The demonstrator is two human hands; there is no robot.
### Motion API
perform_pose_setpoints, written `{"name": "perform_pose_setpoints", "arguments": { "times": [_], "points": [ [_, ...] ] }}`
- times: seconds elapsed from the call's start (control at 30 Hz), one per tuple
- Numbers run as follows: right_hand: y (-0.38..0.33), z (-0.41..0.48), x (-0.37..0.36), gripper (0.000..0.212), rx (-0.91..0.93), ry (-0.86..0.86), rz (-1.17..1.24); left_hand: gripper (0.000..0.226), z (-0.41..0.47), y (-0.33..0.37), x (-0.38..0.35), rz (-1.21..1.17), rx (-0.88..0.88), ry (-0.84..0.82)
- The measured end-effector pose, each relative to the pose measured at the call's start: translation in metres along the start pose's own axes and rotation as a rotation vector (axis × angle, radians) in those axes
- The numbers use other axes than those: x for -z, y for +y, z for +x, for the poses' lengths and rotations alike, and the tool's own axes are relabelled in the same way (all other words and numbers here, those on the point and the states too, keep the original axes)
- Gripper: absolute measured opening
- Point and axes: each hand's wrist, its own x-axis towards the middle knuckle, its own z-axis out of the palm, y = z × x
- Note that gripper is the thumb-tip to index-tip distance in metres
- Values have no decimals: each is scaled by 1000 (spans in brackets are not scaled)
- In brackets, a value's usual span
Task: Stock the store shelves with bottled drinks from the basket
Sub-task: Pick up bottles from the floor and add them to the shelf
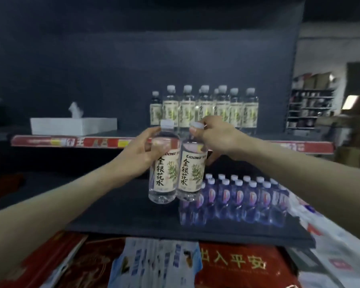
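Observation:
Two clear bottles with cream labels and white caps are held side by side in the air in front of the shelves. My left hand (pixel 136 155) grips the left bottle (pixel 164 165) round its body. My right hand (pixel 215 137) holds the right bottle (pixel 192 165) by its cap and neck. Behind them, on the upper shelf (pixel 299 146), stands a row of several matching bottles (pixel 204 108). The basket is not in view.
A white tissue box (pixel 73 126) sits on the upper shelf at the left. A block of small purple-labelled bottles (pixel 237 199) fills the right of the dark lower shelf (pixel 123 215). Red and blue packaged goods (pixel 154 265) lie below.

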Motion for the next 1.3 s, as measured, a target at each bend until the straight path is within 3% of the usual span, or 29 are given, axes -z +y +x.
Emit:
{"name": "perform_pose_setpoints", "arguments": {
  "times": [0.1,0.23,0.37,0.77,0.9,1.0,1.17,1.3],
  "points": [
    [-14,25,35,33,-2,23,19,68,49,20,0,27,-75,41],
    [-23,62,75,44,20,129,-66,54,110,41,-10,12,-130,85],
    [-20,89,109,44,-17,167,-98,55,164,50,-34,1,-152,79],
    [60,151,179,50,-210,302,-205,61,258,37,-141,-110,-125,66],
    [78,154,199,48,-272,304,-109,72,270,31,-169,-121,-124,33],
    [99,155,204,50,-297,275,-75,62,273,28,-185,-54,-155,77],
    [132,154,188,69,-156,363,135,80,265,19,-195,52,-112,105],
    [186,151,168,117,-199,280,117,107,244,-9,-199,256,-25,75]
  ]
}}
